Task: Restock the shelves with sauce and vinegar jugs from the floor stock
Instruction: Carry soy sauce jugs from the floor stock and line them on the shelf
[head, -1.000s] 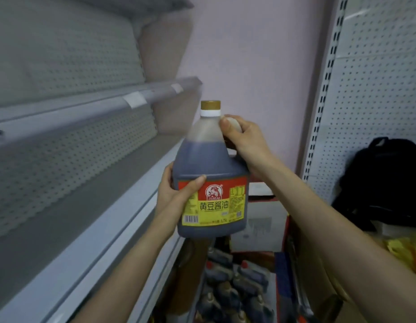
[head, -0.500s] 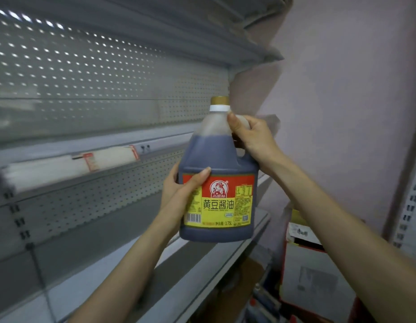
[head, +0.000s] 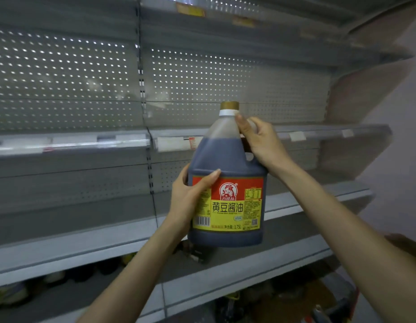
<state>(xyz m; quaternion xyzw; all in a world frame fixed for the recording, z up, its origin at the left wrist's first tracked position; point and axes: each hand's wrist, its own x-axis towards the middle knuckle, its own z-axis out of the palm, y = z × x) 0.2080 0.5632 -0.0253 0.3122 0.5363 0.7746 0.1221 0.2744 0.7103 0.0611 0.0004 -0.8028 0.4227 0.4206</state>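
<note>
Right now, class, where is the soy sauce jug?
In the middle of the head view, the soy sauce jug is held upright before the grey shelves, the left hand on its labelled side and the right hand at its handle.

A pale pink wall (head: 403, 127) stands right of white paper labels (head: 296, 135) and blurred yellowish tags (head: 190, 10) higher up

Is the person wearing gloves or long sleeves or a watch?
No gloves: the left grip and the right grip are bare, with no rings showing. The left forearm and the right forearm are bare too, with no sleeve, watch or bracelet as far as the picture reaches.
</note>
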